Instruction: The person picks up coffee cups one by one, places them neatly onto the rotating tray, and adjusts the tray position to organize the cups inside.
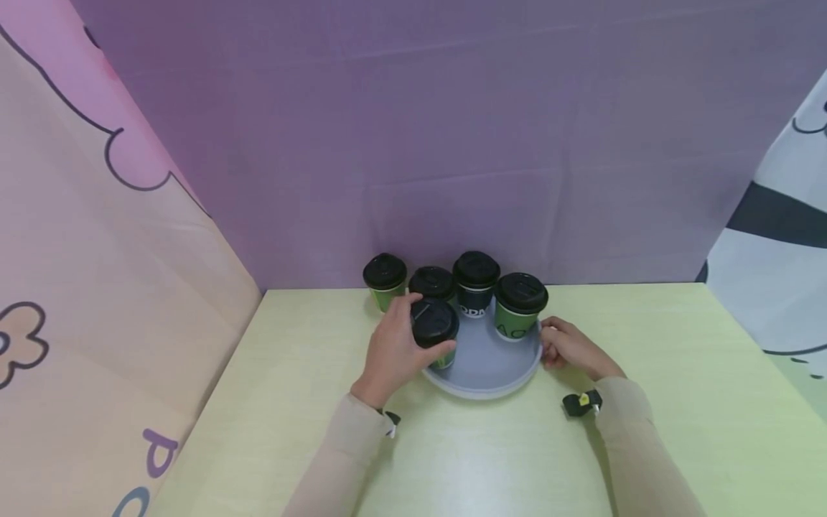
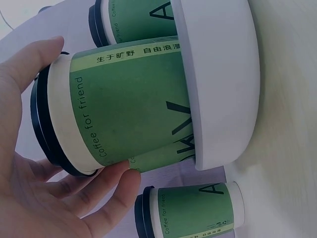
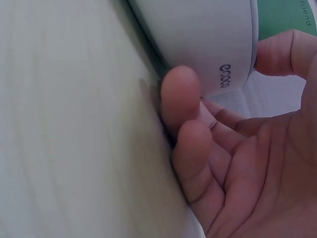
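My left hand grips a green paper coffee cup with a black lid, thumb on one side and fingers on the other. That cup stands upright at the left front of a round grey-white tray, its base hidden behind the rim in the left wrist view. At the tray's right side, my right hand pinches the rim, thumb on top and curled fingers low against the outer wall. Close by the right hand, another green cup stands in the tray.
Behind the held cup are a lidded cup and a dark cup in the tray. Another green cup stands on the table left of the tray. A purple cloth wall rises along the table's back edge.
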A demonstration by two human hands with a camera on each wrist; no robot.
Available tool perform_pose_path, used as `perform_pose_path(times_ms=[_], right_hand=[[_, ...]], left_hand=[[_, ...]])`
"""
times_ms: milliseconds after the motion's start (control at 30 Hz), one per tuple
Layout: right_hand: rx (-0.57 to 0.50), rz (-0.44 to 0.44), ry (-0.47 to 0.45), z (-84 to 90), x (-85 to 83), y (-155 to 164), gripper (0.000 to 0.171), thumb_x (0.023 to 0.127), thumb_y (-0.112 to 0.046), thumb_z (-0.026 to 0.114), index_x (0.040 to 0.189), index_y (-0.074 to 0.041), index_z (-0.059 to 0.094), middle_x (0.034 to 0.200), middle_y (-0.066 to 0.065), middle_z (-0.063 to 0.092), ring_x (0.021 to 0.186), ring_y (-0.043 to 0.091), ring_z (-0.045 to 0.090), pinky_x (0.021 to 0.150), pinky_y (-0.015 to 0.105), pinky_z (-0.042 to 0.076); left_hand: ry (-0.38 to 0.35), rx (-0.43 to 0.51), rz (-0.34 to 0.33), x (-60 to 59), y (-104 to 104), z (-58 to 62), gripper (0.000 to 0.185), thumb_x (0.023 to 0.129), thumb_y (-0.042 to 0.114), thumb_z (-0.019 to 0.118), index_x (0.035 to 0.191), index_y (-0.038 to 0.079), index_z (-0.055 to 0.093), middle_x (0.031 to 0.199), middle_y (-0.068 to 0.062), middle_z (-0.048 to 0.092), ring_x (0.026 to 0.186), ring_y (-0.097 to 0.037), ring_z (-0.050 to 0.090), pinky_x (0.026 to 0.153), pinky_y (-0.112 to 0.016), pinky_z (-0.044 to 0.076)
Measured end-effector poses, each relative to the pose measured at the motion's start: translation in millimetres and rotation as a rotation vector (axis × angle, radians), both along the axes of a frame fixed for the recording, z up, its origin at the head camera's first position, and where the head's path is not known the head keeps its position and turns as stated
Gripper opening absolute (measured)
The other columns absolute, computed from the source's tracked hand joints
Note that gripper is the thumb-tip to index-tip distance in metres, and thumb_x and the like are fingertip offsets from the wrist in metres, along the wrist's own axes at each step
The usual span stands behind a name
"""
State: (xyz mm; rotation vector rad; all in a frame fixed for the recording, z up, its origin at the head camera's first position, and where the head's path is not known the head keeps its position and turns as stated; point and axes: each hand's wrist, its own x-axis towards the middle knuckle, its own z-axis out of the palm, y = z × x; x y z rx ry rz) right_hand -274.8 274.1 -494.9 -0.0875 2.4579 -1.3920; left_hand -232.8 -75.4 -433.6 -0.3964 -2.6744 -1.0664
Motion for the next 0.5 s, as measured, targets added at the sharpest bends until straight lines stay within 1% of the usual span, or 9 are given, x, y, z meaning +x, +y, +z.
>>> perform_pose_path(times_ms=[267, 500], right_hand=[[0.011, -0.007, -0.002, 0.8, -0.6, 0.7, 0.042, 0.096, -0.017, 0.041, 0.132, 0.005, 0.047, 0.075, 0.004, 0.061, 0.07, 0.019, 0.065, 0.063, 0.031, 0.053], [0.002, -0.012, -0.011, 1.4, -0.9, -0.7, 0.042, 0.096, -0.016, 0.041, 0.132, 0.005, 0.047, 0.074, 0.003, 0.061, 0.07, 0.018, 0.065, 0.062, 0.03, 0.053]], left_hand=[[0.025, -0.021, -0.003, -0.5, 0.8, -1.1, 0.096, 0.074, 0.055, 0.088, 0.147, 0.01, 0.045, 0.141, -0.01, 0.054, 0.124, -0.029, 0.061, 0.103, -0.048, 0.053], [0.018, -0.048, 0.003, -0.7, 1.5, -1.8, 0.097, 0.074, 0.058, 0.087, 0.147, 0.011, 0.045, 0.141, -0.009, 0.054, 0.123, -0.029, 0.061, 0.102, -0.048, 0.054]])
